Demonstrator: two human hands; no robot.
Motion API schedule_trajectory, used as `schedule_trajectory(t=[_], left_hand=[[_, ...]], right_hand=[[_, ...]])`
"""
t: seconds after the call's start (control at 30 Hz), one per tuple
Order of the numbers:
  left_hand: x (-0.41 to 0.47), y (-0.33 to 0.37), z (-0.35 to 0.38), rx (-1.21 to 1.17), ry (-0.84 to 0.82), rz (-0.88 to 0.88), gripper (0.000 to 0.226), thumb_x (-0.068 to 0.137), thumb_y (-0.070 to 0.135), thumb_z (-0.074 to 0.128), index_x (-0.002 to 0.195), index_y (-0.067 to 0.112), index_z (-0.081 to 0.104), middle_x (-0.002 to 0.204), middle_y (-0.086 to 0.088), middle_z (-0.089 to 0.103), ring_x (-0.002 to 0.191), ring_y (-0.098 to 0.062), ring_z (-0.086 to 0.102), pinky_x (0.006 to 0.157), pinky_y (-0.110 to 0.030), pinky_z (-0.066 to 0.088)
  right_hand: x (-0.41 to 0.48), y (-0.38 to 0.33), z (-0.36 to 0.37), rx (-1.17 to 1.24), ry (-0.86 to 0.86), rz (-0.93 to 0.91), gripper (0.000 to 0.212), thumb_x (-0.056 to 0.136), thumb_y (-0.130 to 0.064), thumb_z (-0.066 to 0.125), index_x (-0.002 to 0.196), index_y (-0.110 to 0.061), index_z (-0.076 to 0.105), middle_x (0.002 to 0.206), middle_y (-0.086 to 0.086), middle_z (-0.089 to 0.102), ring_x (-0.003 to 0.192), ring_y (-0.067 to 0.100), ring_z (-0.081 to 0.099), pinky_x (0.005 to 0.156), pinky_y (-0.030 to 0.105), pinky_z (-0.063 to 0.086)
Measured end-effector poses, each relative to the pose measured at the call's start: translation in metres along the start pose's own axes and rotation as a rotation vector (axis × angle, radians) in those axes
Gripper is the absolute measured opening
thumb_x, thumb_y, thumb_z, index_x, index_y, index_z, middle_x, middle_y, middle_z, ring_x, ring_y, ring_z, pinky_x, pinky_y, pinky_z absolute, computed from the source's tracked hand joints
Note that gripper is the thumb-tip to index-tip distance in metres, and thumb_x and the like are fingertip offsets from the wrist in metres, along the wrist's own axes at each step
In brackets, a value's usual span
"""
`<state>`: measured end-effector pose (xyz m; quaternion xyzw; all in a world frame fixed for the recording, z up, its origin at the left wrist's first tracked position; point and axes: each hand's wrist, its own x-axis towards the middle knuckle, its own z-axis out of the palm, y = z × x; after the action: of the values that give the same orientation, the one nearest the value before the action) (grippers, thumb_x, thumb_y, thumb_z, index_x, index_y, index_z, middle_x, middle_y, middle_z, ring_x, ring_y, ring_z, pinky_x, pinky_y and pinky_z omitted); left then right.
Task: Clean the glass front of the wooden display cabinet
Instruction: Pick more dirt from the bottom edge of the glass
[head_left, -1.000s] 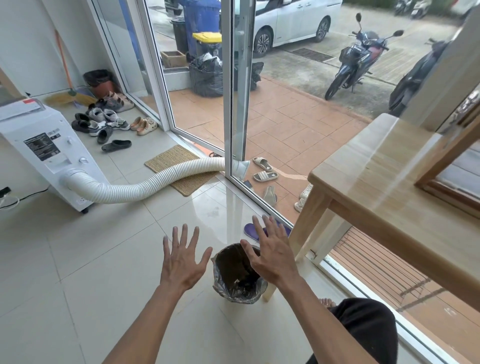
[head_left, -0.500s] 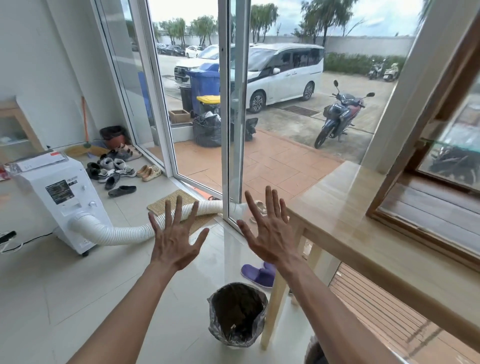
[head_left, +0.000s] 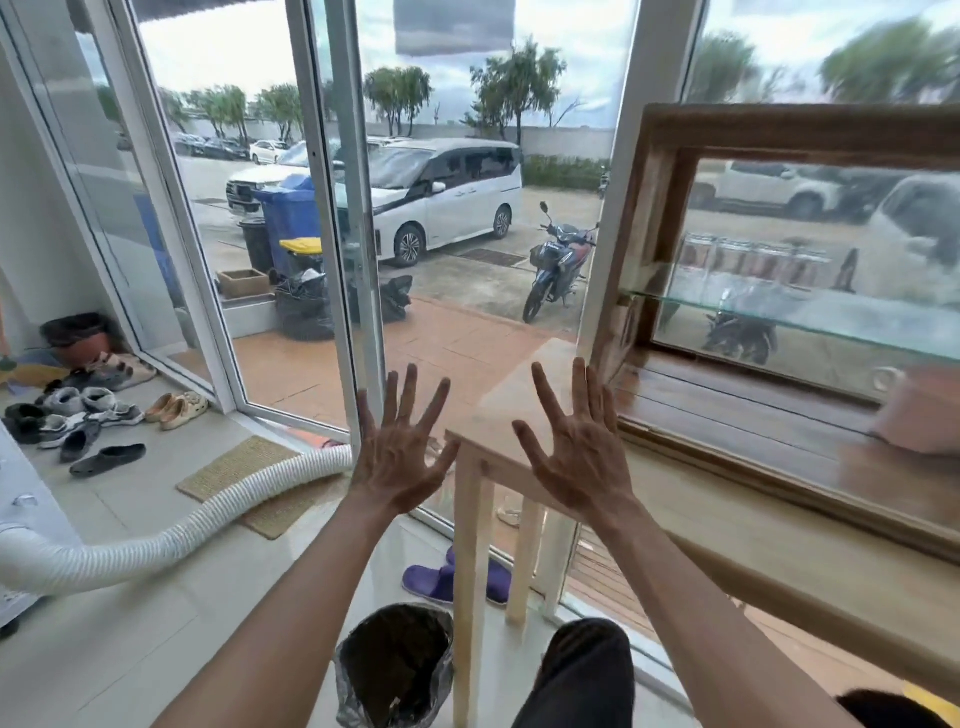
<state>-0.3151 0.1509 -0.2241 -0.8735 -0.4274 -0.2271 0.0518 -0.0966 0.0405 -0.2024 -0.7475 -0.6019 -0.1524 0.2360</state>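
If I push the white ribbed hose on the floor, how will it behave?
The white ribbed hose already bends across the floor, so it is probably flexible and light. Its ribbing suggests it would stretch or flex, not slide stiffly. One end looks attached to the white machine, so it may swing.

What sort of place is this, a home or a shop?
Probably the glass-fronted entrance of a small shop or café. A wooden display cabinet with a glass shelf stands on a pale wooden table, shoes lie by the open glass door, and cars are parked outside.
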Motion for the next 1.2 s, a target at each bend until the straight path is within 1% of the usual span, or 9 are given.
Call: schedule_trajectory(t=[0.23,0.37,0.53,0.6,0.7,0.77,0.93,1.07,1.2], left_hand=[[0.028,0.091,0.032,-0.159,0.04,0.298,0.08,0.101,0.056,0.034,0.162,0.032,-0.012,0.17,-0.004,-0.02,0.158,-0.027,-0.013,0.127,-0.047,-0.006],[0.041,0.123,0.056,-0.222,-0.018,0.354,0.076,0.102,0.056,0.027,0.162,0.028,-0.012,0.171,0.001,-0.019,0.158,-0.02,-0.014,0.129,-0.044,-0.001],[0.058,0.154,0.069,-0.347,-0.04,0.401,0.078,0.101,0.052,0.035,0.164,0.019,0.001,0.172,-0.003,-0.004,0.155,-0.022,0.024,0.125,-0.041,0.027],[0.066,0.16,0.073,-0.359,-0.064,0.408,0.078,0.1,0.051,0.037,0.164,0.019,0.004,0.172,-0.001,0.0,0.152,-0.023,0.031,0.123,-0.041,0.031],[0.078,0.161,0.079,-0.334,-0.141,0.46,0.076,0.098,0.051,0.037,0.163,0.023,0.01,0.172,0.001,0.007,0.148,-0.026,0.037,0.122,-0.043,0.033],[0.085,0.16,0.081,-0.308,-0.15,0.484,0.074,0.096,0.049,0.036,0.162,0.021,0.017,0.171,-0.001,0.017,0.145,-0.026,0.042,0.12,-0.041,0.036],[0.099,0.167,0.081,-0.248,-0.113,0.475,0.06,0.101,0.03,0.045,0.157,0.013,0.032,0.164,-0.007,0.036,0.139,-0.027,0.05,0.11,-0.039,0.044],[0.103,0.177,0.079,-0.222,-0.055,0.431,0.044,0.102,0.019,0.045,0.145,0.009,0.05,0.149,-0.008,0.056,0.122,-0.028,0.063,0.094,-0.043,0.055],[0.104,0.179,0.076,-0.202,0.003,0.428,0.031,0.102,0.012,0.049,0.131,0.01,0.061,0.134,-0.005,0.067,0.107,-0.027,0.07,0.078,-0.042,0.059]], right_hand=[[-0.028,0.074,-0.02,-0.041,0.004,0.107,0.073,0.101,-0.064,0.021,0.165,-0.033,0.006,0.173,0.013,-0.002,0.161,0.031,-0.005,0.132,0.047,0.005],[-0.04,0.091,-0.014,-0.05,0.011,0.148,0.069,0.102,-0.059,0.026,0.164,-0.028,0.02,0.17,0.014,0.022,0.156,0.034,0.023,0.127,0.046,0.022],[-0.036,0.107,-0.01,-0.063,0.016,0.205,0.066,0.101,-0.042,0.051,0.158,-0.014,0.035,0.156,0.01,0.044,0.135,0.029,0.05,0.113,0.042,0.043],[-0.03,0.111,-0.01,-0.064,-0.013,0.221,0.06,0.101,-0.034,0.053,0.156,-0.012,0.039,0.153,0.007,0.047,0.128,0.028,0.058,0.107,0.039,0.048],[-0.021,0.115,-0.008,-0.078,-0.019,0.233,0.047,0.102,-0.02,0.052,0.148,-0.01,0.049,0.146,0.004,0.054,0.109,0.029,0.071,0.089,0.037,0.057],[-0.016,0.117,-0.008,-0.119,-0.039,0.242,0.043,0.101,-0.011,0.048,0.143,-0.01,0.054,0.144,0.003,0.055,0.101,0.031,0.074,0.08,0.039,0.059],[-0.011,0.114,-0.011,-0.203,-0.12,0.279,0.039,0.098,-0.005,0.041,0.133,-0.01,0.059,0.137,0.003,0.057,0.094,0.034,0.074,0.073,0.044,0.058],[-0.01,0.111,-0.013,-0.248,-0.138,0.293,0.036,0.095,-0.001,0.039,0.123,-0.008,0.061,0.134,0.005,0.06,0.094,0.035,0.072,0.074,0.044,0.057],[-0.009,0.11,-0.013,-0.272,-0.14,0.299,0.037,0.094,0.004,0.04,0.122,-0.007,0.061,0.129,0.007,0.061,0.096,0.034,0.071,0.079,0.043,0.057]])
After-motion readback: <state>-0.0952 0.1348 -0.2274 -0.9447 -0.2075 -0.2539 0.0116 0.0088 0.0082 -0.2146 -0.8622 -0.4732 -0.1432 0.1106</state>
